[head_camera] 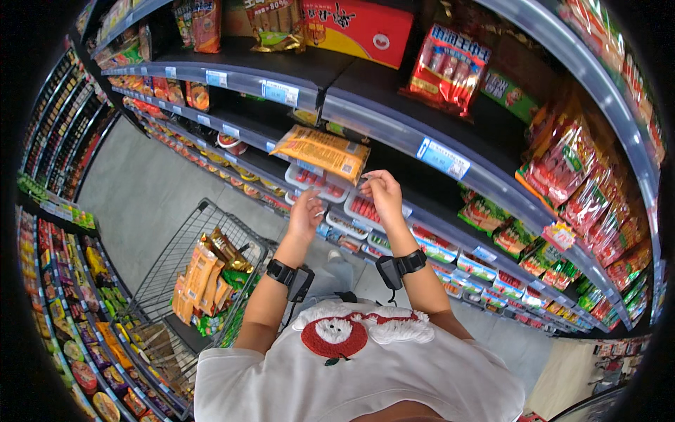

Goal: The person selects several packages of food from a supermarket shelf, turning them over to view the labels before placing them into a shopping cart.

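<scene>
An orange-yellow plastic packet (324, 154) lies tilted at the front of a middle shelf, above clear-lidded trays of red items (364, 207). My right hand (384, 194) is at the packet's lower right corner, its fingers curled close together; whether they grip the edge cannot be told. Just below the packet is my left hand (306, 215), fingers pointing up and partly bent, with nothing visible in it. Both wrists wear black straps with small devices. A wire shopping cart (174, 248) at the left holds several similar orange packets (198, 279), a gold-brown packet (229, 250) and green packets (237, 278).
Shelf edges (379, 124) with price tags run across in front of me. A red and yellow box (358, 31) and a red sausage packet (448, 68) stand on the shelf above. More sausage packets (564, 163) hang at the right. Snack shelves (100, 337) line the left beyond the cart.
</scene>
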The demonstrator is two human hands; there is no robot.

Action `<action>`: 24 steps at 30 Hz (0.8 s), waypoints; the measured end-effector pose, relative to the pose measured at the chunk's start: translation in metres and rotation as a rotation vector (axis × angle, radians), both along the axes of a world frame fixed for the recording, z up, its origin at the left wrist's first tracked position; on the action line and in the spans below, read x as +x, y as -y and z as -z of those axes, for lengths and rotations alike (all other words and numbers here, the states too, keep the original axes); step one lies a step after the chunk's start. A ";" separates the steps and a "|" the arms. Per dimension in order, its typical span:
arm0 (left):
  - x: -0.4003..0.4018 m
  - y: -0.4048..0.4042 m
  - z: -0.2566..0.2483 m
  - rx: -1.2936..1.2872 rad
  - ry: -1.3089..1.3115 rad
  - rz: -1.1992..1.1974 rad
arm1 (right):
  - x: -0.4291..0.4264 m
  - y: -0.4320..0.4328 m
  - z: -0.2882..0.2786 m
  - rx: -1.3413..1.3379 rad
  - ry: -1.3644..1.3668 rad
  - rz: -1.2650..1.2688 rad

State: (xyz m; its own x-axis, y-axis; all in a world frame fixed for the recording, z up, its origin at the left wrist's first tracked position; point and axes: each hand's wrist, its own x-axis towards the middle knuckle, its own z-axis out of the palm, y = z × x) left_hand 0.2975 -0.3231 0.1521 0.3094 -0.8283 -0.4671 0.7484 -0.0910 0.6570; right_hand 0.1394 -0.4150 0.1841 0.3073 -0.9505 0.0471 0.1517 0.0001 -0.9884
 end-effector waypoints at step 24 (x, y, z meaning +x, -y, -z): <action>0.043 0.081 0.001 -0.102 0.323 0.219 | 0.086 0.079 -0.050 -0.472 -0.989 -0.354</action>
State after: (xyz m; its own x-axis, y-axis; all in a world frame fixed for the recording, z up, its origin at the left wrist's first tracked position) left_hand 0.3406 -0.4041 0.1510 0.2375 -0.9280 -0.2869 0.4723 -0.1478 0.8690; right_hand 0.2254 -0.4935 0.2340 0.6544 -0.7553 -0.0351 -0.6248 -0.5140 -0.5876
